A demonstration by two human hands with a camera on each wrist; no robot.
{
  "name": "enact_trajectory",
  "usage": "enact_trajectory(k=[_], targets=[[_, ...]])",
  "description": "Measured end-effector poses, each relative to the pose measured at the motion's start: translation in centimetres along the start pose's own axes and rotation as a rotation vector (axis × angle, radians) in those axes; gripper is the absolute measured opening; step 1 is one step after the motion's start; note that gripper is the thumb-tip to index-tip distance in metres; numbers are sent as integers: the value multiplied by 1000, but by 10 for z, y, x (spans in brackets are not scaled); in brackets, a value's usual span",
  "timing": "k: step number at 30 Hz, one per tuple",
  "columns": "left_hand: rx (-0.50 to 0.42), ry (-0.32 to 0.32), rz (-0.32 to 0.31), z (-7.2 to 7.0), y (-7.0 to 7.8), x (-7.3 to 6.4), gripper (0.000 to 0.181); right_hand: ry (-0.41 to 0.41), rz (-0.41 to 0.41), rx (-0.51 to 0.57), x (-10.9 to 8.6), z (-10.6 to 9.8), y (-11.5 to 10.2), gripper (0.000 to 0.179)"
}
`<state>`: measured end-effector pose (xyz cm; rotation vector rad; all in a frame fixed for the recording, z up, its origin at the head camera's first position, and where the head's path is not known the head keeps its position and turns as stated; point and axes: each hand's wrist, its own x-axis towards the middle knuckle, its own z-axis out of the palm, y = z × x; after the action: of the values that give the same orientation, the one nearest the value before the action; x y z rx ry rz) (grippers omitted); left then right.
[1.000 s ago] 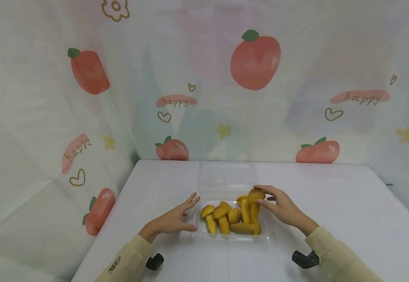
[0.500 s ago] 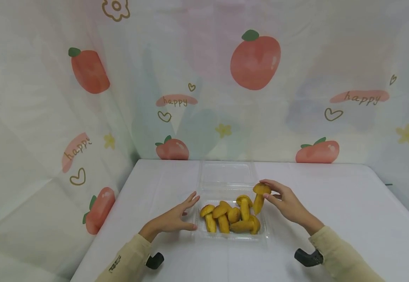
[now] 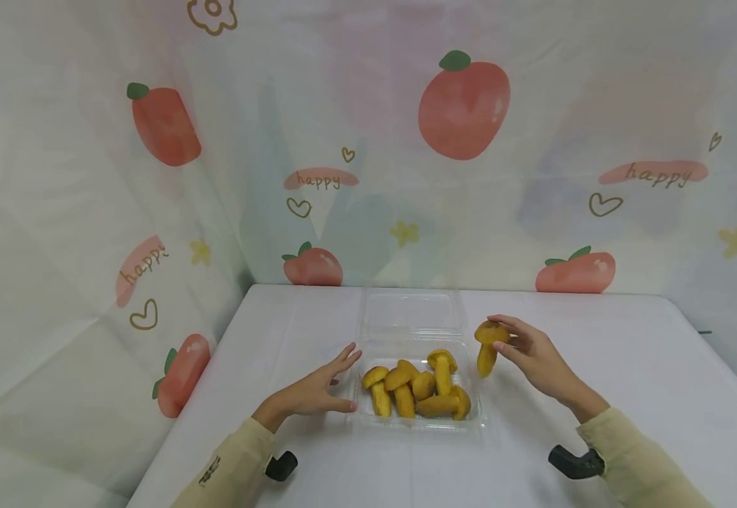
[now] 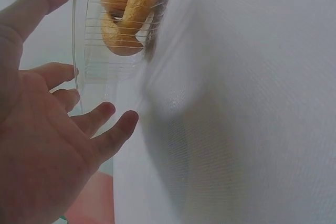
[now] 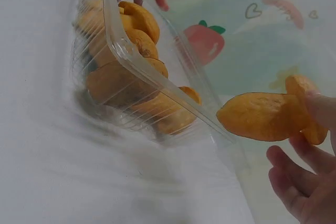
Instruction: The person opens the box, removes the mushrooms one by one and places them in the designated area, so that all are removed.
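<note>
Pinched by its cap in my right hand [image 3: 543, 360] is a yellow-brown mushroom [image 3: 487, 346], stem pointing down, just right of a clear plastic clamshell box [image 3: 478, 416]. The right wrist view shows the thumb and fingers around the cap of this mushroom [image 5: 262, 116], apart from the box wall. Several more mushrooms [image 3: 400, 391] lie inside the box. My left hand [image 3: 311, 389] is at the box's left side with fingers spread. In the left wrist view, the thumb and fingertips of the left hand [image 4: 47, 129] are right at the box rim [image 4: 76, 51].
The box's clear lid [image 3: 411, 312] lies folded back behind it on the white table [image 3: 318, 458]. A patterned cloth [image 3: 368, 141] with printed red fruit hangs behind and to the left. Black wrist mounts [image 3: 574, 462] stick out below both sleeves.
My right hand has lifted the mushroom up out of the box and carried it rightward, past the box's right side. The left hand has stayed at the left rim.
</note>
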<state>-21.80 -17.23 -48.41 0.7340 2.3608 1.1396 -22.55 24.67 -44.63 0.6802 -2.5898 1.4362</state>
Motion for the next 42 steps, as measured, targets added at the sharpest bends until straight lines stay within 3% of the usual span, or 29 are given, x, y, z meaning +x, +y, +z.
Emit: enact_trajectory(k=[16, 23, 29, 42], targets=[[-20, -10, 25, -3, -2, -2, 94, 51, 101, 1, -9, -17, 21, 50], [-13, -11, 27, -4, -2, -1, 94, 64, 242, -20, -7, -19, 38, 56], [-5, -18, 30, -4, -3, -1, 94, 65, 303, -25, -8, -18, 55, 57], [7, -9, 25, -3, -3, -1, 93, 40, 356, -23, -5, -21, 83, 55]])
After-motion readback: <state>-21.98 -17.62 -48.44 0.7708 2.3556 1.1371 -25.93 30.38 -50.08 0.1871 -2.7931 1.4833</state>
